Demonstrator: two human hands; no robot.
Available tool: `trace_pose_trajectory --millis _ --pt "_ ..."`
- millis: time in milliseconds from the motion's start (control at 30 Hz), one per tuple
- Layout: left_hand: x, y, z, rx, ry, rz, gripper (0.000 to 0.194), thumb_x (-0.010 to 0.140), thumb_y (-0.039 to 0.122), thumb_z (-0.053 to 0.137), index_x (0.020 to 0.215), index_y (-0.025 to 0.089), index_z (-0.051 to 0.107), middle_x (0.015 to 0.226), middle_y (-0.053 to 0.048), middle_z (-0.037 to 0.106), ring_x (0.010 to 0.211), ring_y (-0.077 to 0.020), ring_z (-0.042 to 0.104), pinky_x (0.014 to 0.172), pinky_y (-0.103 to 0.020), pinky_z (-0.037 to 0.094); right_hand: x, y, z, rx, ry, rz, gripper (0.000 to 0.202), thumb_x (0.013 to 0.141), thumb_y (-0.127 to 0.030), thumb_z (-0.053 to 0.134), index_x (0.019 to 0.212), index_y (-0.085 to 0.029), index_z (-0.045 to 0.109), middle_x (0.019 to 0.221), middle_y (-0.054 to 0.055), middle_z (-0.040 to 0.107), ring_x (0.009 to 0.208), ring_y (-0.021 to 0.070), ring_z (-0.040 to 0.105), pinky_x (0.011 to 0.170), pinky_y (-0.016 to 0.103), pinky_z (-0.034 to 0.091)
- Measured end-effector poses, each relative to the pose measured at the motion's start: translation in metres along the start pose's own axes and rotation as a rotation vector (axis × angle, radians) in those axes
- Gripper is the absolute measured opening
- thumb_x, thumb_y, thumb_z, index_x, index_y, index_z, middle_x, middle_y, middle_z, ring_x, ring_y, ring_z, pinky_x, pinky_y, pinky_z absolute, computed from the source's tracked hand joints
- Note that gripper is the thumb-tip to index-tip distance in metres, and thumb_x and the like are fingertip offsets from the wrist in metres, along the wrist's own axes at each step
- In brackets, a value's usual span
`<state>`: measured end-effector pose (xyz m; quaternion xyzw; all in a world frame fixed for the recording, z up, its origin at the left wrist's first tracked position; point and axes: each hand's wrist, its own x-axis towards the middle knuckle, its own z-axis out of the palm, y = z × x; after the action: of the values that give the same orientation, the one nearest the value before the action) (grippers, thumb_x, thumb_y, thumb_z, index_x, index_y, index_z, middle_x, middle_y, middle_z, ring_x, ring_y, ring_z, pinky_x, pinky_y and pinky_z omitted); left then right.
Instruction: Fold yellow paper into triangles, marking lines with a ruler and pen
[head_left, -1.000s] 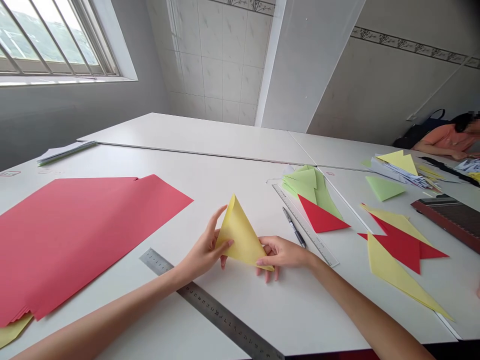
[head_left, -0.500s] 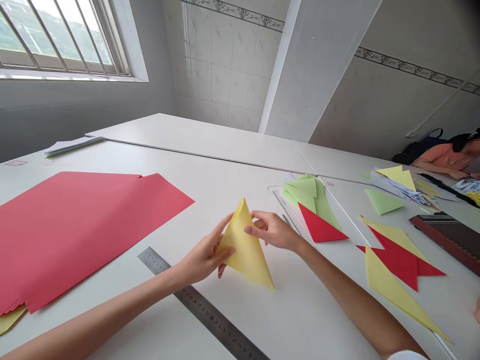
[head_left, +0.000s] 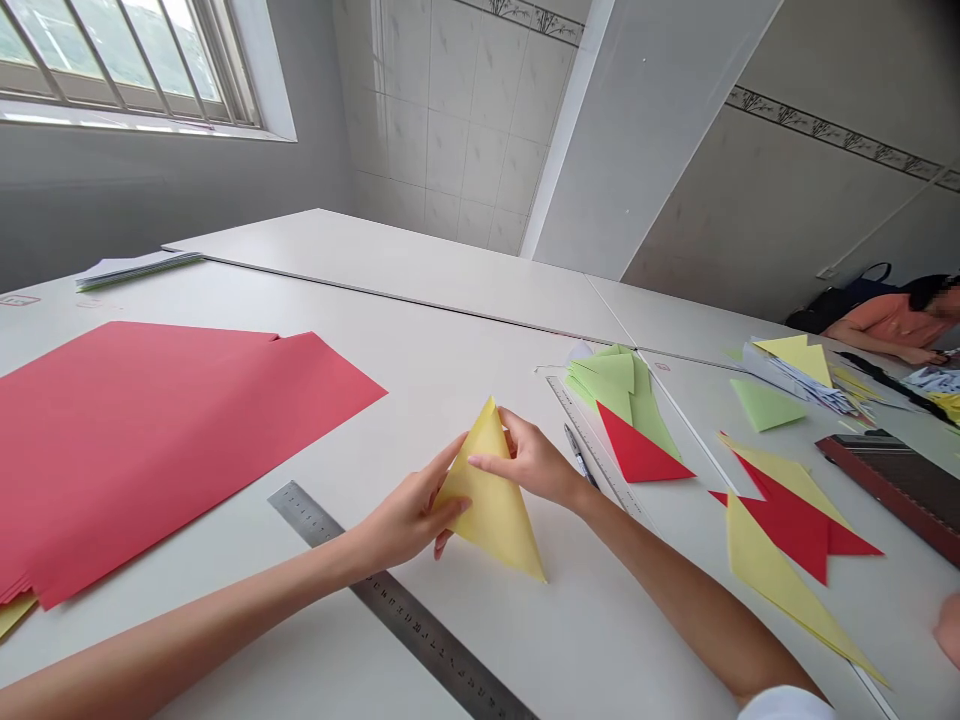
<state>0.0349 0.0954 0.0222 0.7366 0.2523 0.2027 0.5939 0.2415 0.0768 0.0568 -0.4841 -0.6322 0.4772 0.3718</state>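
A folded yellow paper [head_left: 495, 505], roughly triangular with its tip pointing up, is held above the white table between both hands. My left hand [head_left: 412, 515] grips its left edge, thumb on the front face and fingers behind. On the upper right edge, my right hand [head_left: 529, 458] pinches the paper, its thumb lying across the front and the other fingers partly hidden behind. Under my left forearm a steel ruler [head_left: 427, 630] lies slanted on the table.
Large red sheets [head_left: 172, 430] lie at the left. To the right are green papers [head_left: 619, 385], a red triangle [head_left: 637, 445], a pen [head_left: 579, 455], a clear ruler [head_left: 592, 440], yellow folded paper [head_left: 795, 590] and a dark red box [head_left: 892, 485]. A person [head_left: 892, 320] sits far right.
My right hand has shifted slightly left, its thumb reaching further across the yellow paper. The pen beside the clear ruler shows more fully. The view has tilted a little.
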Motion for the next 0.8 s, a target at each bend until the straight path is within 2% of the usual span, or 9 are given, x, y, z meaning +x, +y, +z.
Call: trace_pose_trajectory --millis 67,200,400,567,667,800 --pt "-0.001 0.000 0.001 0.009 -0.010 0.003 0.067 0.097 0.034 0.042 0.154 0.025 0.007 0.061 0.008 0.048 0.046 -0.0081 0.047 0.053 -0.023 0.048 0.004 0.003 -0.002 0.042 -0.026 -0.008 0.036 0.082 -0.051 0.068 0.099 -0.022 0.055 0.091 0.001 0.064 0.079 0.0167 0.065 0.064 0.026 0.051" --pt "-0.002 -0.003 0.003 0.012 -0.044 0.010 0.067 0.097 0.031 0.040 0.154 0.025 0.005 0.061 0.008 0.049 0.048 -0.0088 0.049 0.055 -0.024 0.047 0.013 0.006 -0.011 0.070 -0.028 -0.024 0.038 0.081 -0.056 0.066 0.085 -0.019 0.057 0.077 0.000 0.062 0.068 0.0137 0.060 0.057 0.024 0.047" --pt "-0.002 -0.008 0.003 0.007 -0.104 0.004 0.069 0.097 0.035 0.041 0.154 0.027 0.004 0.063 0.007 0.050 0.048 -0.0092 0.049 0.055 -0.025 0.047 0.015 0.002 -0.016 0.034 0.014 -0.058 0.046 0.082 -0.058 0.065 0.067 -0.019 0.047 0.062 -0.004 0.050 0.055 0.0087 0.049 0.049 0.021 0.037" --pt "-0.003 -0.006 0.005 -0.006 -0.098 0.007 0.068 0.097 0.033 0.041 0.154 0.027 0.004 0.063 0.008 0.049 0.050 -0.0089 0.049 0.057 -0.025 0.045 0.014 0.001 -0.012 -0.029 0.032 -0.057 0.048 0.084 -0.062 0.061 0.070 -0.021 0.042 0.060 -0.006 0.045 0.051 0.0082 0.044 0.046 0.021 0.034" --pt "-0.004 -0.003 0.006 -0.014 -0.100 0.001 0.069 0.096 0.032 0.041 0.154 0.026 0.005 0.062 0.008 0.047 0.051 -0.0095 0.049 0.058 -0.025 0.043 0.012 0.003 -0.009 -0.073 0.043 -0.050 0.048 0.086 -0.064 0.056 0.072 -0.022 0.039 0.058 -0.007 0.039 0.048 0.0078 0.037 0.043 0.021 0.029" --pt "-0.005 0.001 0.008 -0.043 -0.079 -0.014 0.067 0.095 0.033 0.043 0.152 0.026 0.009 0.072 0.006 0.052 0.054 -0.0094 0.052 0.060 -0.027 0.045 0.011 0.003 -0.006 -0.156 0.090 -0.057 0.050 0.085 -0.064 0.057 0.070 -0.023 0.033 0.056 -0.008 0.031 0.047 0.0074 0.028 0.041 0.022 0.021"
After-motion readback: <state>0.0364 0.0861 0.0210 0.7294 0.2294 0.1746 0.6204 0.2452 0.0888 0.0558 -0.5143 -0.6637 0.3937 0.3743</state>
